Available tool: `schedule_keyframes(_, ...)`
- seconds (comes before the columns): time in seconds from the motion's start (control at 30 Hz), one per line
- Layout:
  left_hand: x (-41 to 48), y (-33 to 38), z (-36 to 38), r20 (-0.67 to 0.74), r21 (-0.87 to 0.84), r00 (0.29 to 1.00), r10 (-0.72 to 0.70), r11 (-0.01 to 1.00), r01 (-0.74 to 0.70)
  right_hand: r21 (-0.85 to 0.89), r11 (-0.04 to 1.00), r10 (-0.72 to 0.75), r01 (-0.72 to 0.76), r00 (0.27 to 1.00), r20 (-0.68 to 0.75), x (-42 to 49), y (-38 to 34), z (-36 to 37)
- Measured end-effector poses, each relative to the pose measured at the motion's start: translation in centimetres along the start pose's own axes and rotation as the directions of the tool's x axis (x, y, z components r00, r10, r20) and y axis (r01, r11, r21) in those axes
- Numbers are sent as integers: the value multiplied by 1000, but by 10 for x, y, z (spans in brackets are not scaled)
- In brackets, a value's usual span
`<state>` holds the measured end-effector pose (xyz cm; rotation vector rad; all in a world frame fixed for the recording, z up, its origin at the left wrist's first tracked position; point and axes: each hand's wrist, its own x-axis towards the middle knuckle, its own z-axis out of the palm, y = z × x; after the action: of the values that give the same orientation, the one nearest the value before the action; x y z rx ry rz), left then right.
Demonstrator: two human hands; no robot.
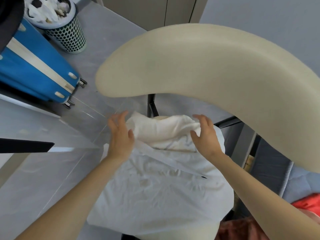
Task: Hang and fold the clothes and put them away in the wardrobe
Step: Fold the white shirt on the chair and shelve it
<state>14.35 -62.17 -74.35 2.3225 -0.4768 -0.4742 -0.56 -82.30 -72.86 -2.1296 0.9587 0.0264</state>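
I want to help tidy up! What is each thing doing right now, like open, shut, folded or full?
white garment: spread on the chair, top edge folded over.
left hand: open, touching the fold.
right hand: pinching the fold.
bin: upright, lined with a bag, rubbish inside.
suitcase: shut.
cupboard doors: shut.

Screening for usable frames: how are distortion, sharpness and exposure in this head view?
Head view: strong wide-angle bending, the chair back bows across the frame; overall soft, the left hand and right hand slightly blurred; the white garment is nearly washed out, its folds faint; light even, thin glare streaks on the floor.
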Motion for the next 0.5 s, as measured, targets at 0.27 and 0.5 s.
schedule_keyframes(0.27, -47, -39, 32, 449, 358, 870, 204, 851, -384, -658, 750, 195, 71, 927, 322, -56, 51, 17)
schedule_keyframes(0.5, -31, -28, 47, 456, 497, 875, 163, 768, -403, -775, 629, 114, 54, 980, 161, -74, 91, 17)
